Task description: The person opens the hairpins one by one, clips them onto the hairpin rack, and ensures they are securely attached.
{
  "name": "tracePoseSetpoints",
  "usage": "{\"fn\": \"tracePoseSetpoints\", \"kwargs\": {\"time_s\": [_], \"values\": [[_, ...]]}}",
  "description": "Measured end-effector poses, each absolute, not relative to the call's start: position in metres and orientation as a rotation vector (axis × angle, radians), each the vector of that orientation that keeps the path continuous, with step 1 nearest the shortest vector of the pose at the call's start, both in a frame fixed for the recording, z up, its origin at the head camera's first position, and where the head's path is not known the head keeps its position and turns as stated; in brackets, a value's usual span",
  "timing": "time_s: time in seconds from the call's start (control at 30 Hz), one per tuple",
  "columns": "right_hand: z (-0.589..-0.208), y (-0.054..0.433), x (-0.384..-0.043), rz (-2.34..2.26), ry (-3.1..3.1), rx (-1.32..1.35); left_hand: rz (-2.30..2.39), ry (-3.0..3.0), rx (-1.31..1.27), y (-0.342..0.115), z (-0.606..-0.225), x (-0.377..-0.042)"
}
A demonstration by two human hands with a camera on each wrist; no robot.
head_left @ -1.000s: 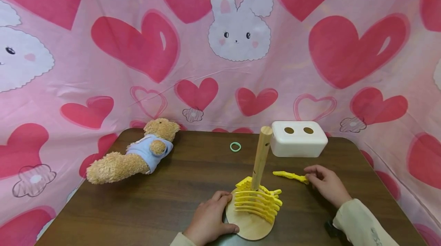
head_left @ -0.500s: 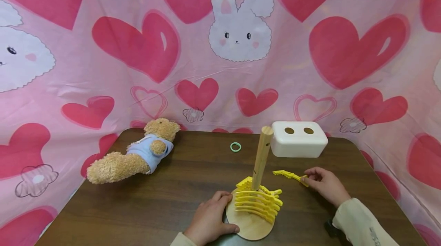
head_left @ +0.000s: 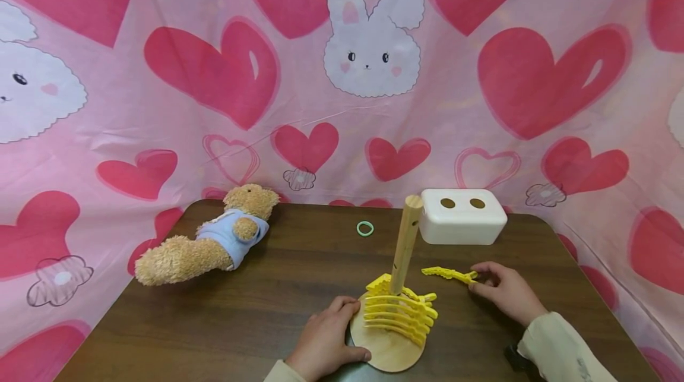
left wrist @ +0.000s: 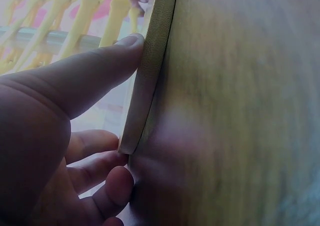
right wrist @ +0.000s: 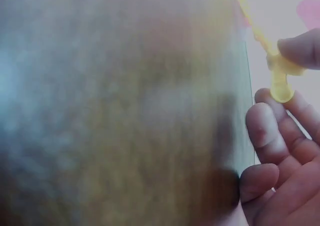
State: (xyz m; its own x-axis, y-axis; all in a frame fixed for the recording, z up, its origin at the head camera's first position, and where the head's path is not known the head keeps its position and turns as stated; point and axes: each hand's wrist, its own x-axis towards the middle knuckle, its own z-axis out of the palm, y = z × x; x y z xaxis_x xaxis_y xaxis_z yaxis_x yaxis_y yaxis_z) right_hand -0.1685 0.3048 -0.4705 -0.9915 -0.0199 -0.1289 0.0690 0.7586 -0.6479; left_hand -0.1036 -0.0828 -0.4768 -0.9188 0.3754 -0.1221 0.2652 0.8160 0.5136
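My left hand (head_left: 327,337) holds the rim of a wooden stand's round base (head_left: 392,358), thumb and fingers around its edge. An upright peg (head_left: 405,245) rises from the base. Several yellow alligator hair clips (head_left: 399,318) sit stacked around the foot of the peg. Off to the right, my right hand (head_left: 507,291) pinches the handle end of another yellow hair clip (head_left: 447,274), whose long end points left. In the right wrist view the thumb presses one side of this clip (right wrist: 281,88), with fingertips at the other side.
A white box (head_left: 464,227) with two round holes stands at the back right. A pale green ring (head_left: 365,228) lies behind the stand. At the left, a teddy bear (head_left: 230,239) in a blue shirt lies on the brown table (head_left: 235,322). A patterned pink cloth (head_left: 299,97) hangs behind.
The hair clip in my right hand has tilted and shifted slightly as the fingers adjusted on its handle end. The left hand and the stand have stayed in place.
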Motion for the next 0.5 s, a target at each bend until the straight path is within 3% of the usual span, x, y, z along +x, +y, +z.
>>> {"fn": "tracePoseSetpoints", "kwargs": {"time_s": [0.5], "values": [[-0.467,0.29,-0.148,-1.215,2.953,0.02,0.754,2.791,0.511,-0.084,-0.478,-0.103]]}}
